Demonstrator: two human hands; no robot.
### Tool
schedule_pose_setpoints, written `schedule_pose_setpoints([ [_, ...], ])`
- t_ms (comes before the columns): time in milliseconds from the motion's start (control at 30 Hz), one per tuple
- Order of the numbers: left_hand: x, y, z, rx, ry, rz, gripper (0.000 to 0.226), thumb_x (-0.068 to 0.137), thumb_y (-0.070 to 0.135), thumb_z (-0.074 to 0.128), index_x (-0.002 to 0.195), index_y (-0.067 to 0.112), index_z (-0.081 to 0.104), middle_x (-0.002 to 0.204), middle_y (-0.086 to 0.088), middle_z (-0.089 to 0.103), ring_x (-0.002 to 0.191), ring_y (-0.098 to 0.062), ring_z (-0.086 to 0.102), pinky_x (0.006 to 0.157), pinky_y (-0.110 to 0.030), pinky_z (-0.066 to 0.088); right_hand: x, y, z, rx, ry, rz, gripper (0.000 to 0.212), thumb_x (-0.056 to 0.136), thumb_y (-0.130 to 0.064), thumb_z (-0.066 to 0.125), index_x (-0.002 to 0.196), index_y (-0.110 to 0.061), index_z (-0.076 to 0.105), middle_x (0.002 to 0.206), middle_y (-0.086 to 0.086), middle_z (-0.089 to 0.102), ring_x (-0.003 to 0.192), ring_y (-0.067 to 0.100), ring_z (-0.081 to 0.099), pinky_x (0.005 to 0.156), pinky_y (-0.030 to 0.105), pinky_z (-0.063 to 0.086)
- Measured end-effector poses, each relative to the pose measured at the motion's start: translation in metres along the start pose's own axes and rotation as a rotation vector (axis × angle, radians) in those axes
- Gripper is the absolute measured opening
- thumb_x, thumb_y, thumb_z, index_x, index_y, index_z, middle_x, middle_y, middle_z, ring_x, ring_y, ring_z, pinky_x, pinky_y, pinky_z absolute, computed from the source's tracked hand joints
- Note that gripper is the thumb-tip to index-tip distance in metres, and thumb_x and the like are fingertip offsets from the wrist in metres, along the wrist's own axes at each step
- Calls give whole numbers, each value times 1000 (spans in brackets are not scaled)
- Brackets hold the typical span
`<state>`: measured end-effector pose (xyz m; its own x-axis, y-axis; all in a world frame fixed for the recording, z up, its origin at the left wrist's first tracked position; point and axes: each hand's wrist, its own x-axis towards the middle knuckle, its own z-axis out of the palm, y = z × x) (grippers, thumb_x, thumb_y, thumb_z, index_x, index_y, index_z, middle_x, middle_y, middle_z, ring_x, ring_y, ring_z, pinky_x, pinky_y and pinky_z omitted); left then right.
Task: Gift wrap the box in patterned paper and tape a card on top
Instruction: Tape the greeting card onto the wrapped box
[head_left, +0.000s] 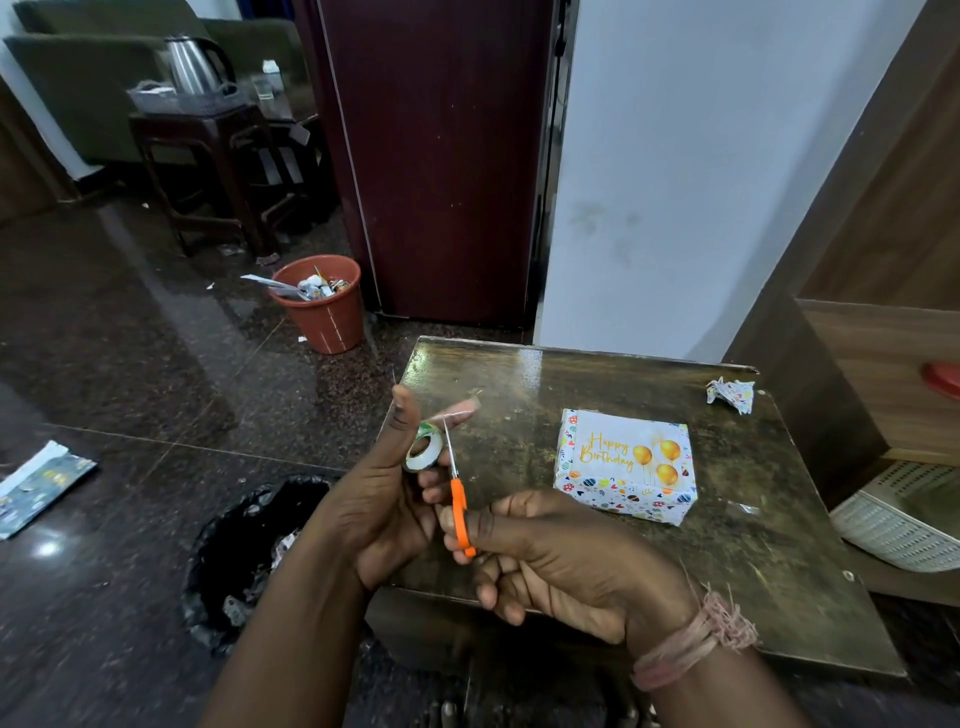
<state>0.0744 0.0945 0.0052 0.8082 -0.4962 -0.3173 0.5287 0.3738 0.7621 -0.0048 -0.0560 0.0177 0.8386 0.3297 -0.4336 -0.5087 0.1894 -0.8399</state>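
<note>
The box (623, 498), wrapped in white patterned paper, lies on the dark table (519, 395). A white "Happy Birthday" card (626, 452) with gold balloons rests on its top. My left hand (379, 509) holds a small roll of clear tape (423, 448) over the table's left edge, with a strip of tape pulled out to the right. My right hand (550, 561) grips orange-handled scissors (457, 499); their blades point up at the pulled strip.
A crumpled scrap of patterned paper (730, 395) lies at the table's far right corner. A black-lined bin (244, 556) stands on the floor left of the table, a terracotta bin (322, 304) farther back. A white basket (904, 519) sits at right. Wrapping paper (36, 486) lies on the floor.
</note>
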Motion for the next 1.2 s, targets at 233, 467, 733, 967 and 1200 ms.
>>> schedule_pose_setpoints([
  [233,-2,0,1,24,-41,-35,74,80,70,51,123,15,75,58,1,40,46,-7,38,45,-25,45,0,-1,-3,47,8,-30,29,89,-23,75,101,2,65,81,7,63,52,14,55,36,20,39],
  [467,-1,-2,-3,32,-69,-39,81,71,76,65,125,16,74,61,4,50,49,-2,38,53,-22,41,1,-1,-6,56,39,-72,18,89,-19,73,92,-2,69,81,11,63,48,11,52,34,18,36],
  [733,8,-3,-15,24,-43,78,97,50,79,85,126,20,73,76,5,55,57,-3,38,58,-20,39,0,-3,-12,-72,47,-106,16,96,-16,68,96,0,67,88,14,61,58,17,56,41,22,44],
  [967,14,-5,-12,82,85,244,104,34,73,94,125,26,74,94,1,75,56,-3,44,56,-20,51,5,2,2,-910,543,-37,29,101,-34,53,93,-11,68,84,11,74,76,27,72,65,32,48],
  [1200,15,-9,-11,111,-42,237,96,46,60,98,130,22,71,107,-5,75,57,-4,47,61,-23,54,5,5,24,-1244,738,21,22,94,-9,51,108,-10,67,108,12,69,103,33,68,78,36,54],
])
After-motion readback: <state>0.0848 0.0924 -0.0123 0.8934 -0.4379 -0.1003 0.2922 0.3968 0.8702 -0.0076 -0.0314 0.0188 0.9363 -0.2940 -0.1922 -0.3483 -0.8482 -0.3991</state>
